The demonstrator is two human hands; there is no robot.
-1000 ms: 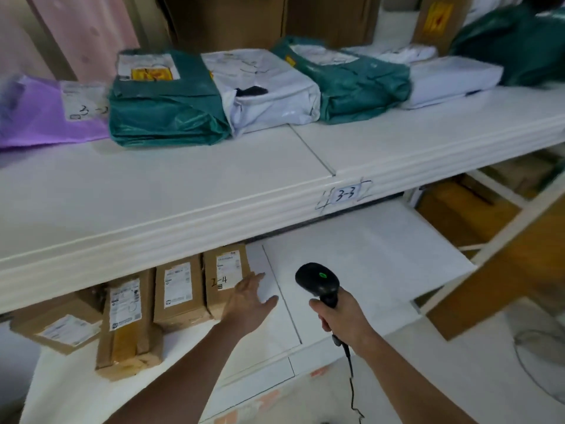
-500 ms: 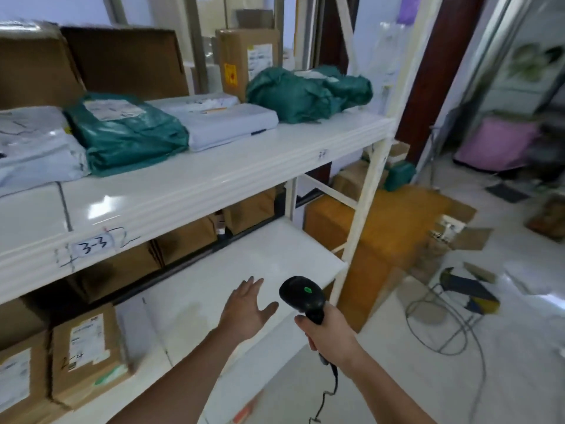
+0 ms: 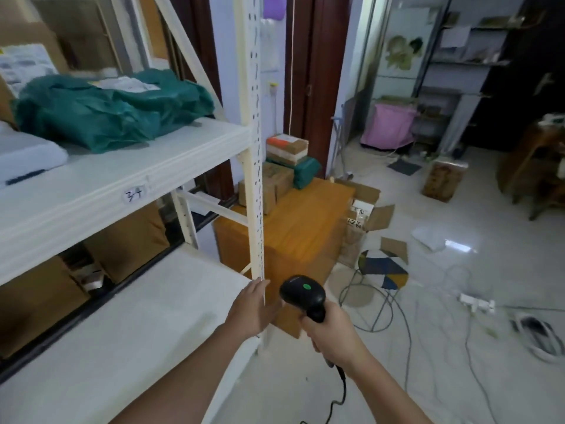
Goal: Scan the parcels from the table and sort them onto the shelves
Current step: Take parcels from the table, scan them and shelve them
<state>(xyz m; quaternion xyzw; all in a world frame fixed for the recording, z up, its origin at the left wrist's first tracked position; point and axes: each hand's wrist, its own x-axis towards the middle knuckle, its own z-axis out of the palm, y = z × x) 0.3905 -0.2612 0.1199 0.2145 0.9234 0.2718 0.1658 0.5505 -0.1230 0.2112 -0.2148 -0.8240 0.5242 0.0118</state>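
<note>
Parcels [image 3: 284, 179] wait on the wooden table [image 3: 308, 228] beyond the white upright [image 3: 255, 148] of the shelves – a few cardboard boxes and a green bag stacked at its far end, so the sorting looks only partly done. On the upper shelf [image 3: 122, 179] lie green bagged parcels [image 3: 113, 108] and the corner of a pale one at the left edge, apparently sorted; brown boxes sit in shadow at the back of the level below. The right hand [image 3: 331, 328] is wrapped around the handle of the black scanner [image 3: 302, 293], its green light showing and its cord trailing down out of view. The left hand [image 3: 252, 309] carries nothing, fingers straight, reaching forward in front of the upright's foot. Whether it touches the post I cannot tell. The shelf's handwritten tag [image 3: 134, 194] is too blurred to read, the parcel labels likewise, and the upright hides part of the table stack – how many parcels remain is unclear
</note>
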